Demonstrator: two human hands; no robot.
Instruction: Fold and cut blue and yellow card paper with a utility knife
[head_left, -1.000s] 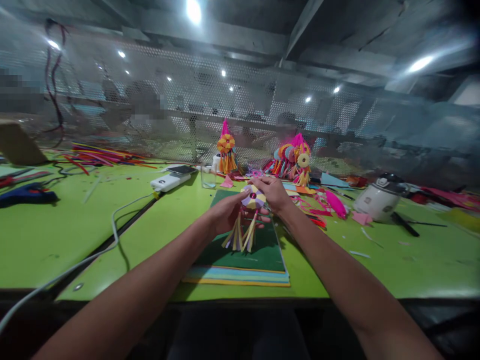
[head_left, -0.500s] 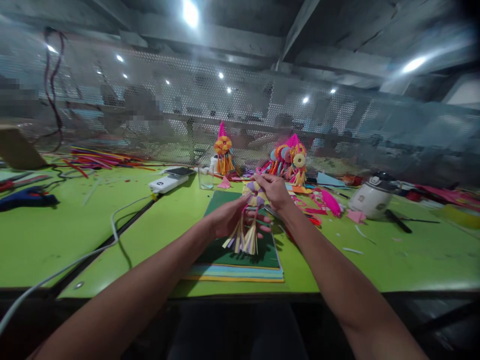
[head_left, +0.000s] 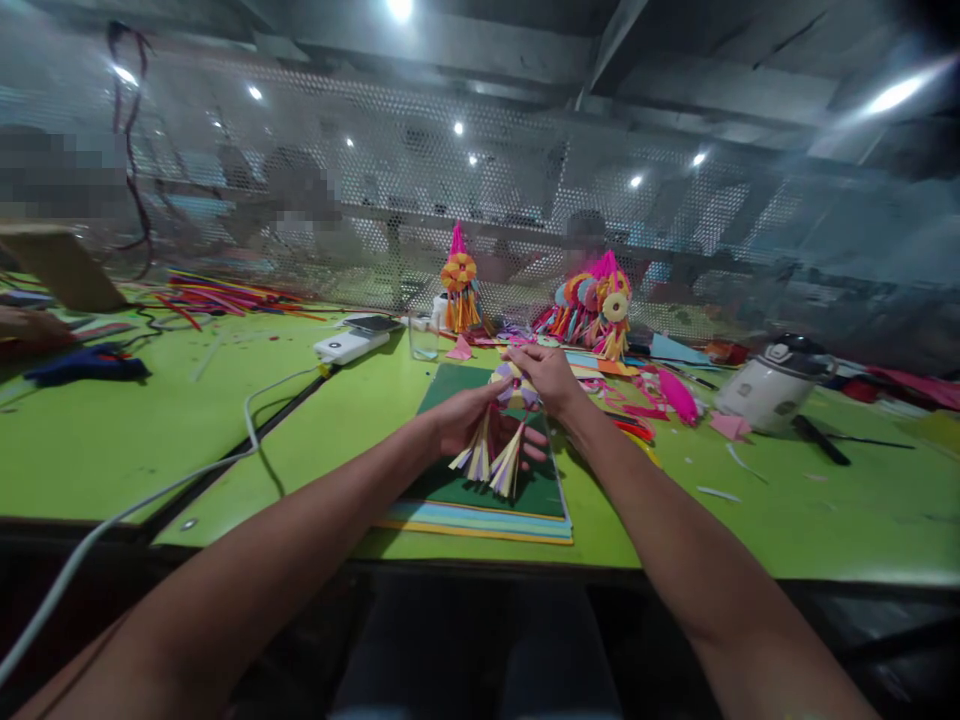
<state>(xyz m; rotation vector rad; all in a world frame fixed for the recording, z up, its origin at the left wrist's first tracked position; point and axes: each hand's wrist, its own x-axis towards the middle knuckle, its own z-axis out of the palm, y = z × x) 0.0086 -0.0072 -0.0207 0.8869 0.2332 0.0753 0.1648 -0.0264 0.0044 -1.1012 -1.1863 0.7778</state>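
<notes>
A paper flower ornament [head_left: 517, 387] in purple and cream, with paper tassels [head_left: 491, 462] dangling below it, is held up over a stack of coloured sheets [head_left: 450, 490] with dark green on top. My left hand [head_left: 469, 420] supports it from the left, thumb on the flower's face and the other fingers spread behind the tassels. Closed in a pinch, my right hand [head_left: 547, 378] grips the flower's upper right edge; its fingertips hide that part.
Finished orange ornament [head_left: 459, 275] and a cluster of ornaments [head_left: 600, 300] stand at the back. A glass [head_left: 424, 338], white power bank [head_left: 351, 345] with cable, blue glue gun [head_left: 88, 365], paper strips [head_left: 225, 292] and white kettle-like pot [head_left: 776, 385] lie around. Another person's hand [head_left: 34, 325] shows far left.
The whole view has shifted slightly, so things on the table sit further right and higher. The tassels have parted into two bunches. Another person's hand has appeared at the far left.
</notes>
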